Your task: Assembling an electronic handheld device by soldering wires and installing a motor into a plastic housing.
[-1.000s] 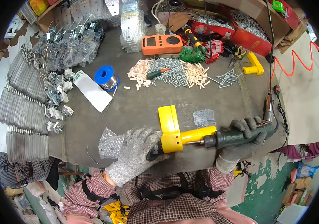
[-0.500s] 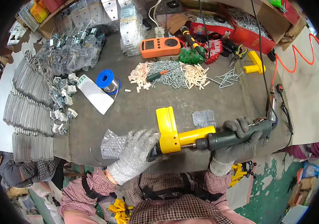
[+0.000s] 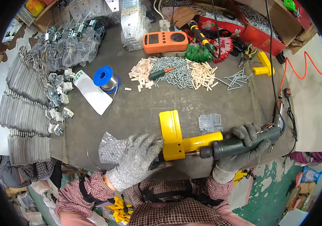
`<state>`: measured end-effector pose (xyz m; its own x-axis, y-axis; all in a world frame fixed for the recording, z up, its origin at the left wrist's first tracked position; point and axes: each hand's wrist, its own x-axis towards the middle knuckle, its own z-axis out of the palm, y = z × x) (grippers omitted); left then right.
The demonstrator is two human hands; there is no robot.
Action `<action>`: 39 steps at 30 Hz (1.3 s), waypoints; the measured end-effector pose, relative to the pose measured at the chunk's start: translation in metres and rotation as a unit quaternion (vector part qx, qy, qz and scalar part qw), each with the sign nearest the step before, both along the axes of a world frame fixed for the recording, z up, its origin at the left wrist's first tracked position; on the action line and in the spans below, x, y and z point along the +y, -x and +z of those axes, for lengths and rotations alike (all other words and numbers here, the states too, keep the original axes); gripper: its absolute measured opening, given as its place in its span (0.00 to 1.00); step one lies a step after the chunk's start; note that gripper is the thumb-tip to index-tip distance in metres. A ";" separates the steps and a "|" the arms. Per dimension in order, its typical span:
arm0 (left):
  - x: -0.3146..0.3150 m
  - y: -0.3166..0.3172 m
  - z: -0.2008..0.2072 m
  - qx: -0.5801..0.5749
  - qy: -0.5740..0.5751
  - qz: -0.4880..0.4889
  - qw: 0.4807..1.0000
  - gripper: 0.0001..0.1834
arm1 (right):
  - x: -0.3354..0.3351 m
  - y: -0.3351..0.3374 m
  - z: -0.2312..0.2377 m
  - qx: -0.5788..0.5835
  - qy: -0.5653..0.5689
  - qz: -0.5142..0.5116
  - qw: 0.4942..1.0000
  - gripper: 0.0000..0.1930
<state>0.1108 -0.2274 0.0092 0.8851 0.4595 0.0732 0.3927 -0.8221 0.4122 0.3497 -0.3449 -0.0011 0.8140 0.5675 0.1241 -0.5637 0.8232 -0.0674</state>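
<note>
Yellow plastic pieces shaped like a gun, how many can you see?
2. One yellow piece lies near the table's front edge, under the left hand. The other yellow piece lies at the far right, beside the pliers. Clutter may hide more.

I see the bench (image 3: 146,109) evenly and brightly lit from overhead, with only soft, short shadows under the hands near its front edge. Focus stays sharp at its middle; around it, fisheye bending curves the edges into a black rim.

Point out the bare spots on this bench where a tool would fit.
Bare bench top lies between the white paper strip, the screw pile and the yellow part. A smaller patch sits right of the small clear bag. The left edge and back are crowded with metal parts and tools.
</note>
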 end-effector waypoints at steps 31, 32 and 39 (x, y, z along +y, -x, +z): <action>0.022 -0.025 0.047 0.099 0.048 -0.134 0.985 0.38 | 0.047 -0.159 0.078 -0.776 0.586 -0.185 0.139 0.13; 0.014 -0.021 0.034 0.032 0.007 -0.107 0.994 0.35 | 0.074 -0.168 0.076 -0.796 0.519 -0.220 0.219 0.12; 0.015 -0.037 0.020 -0.040 -0.055 0.034 0.997 0.33 | 0.174 -0.202 0.043 -0.795 0.568 -0.162 0.138 0.10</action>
<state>0.1475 -0.2127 0.0287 0.8411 0.5041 0.1961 0.4186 -0.8362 0.3543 0.5520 -0.1707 0.0421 0.2757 0.9215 0.2737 0.9612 -0.2630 -0.0830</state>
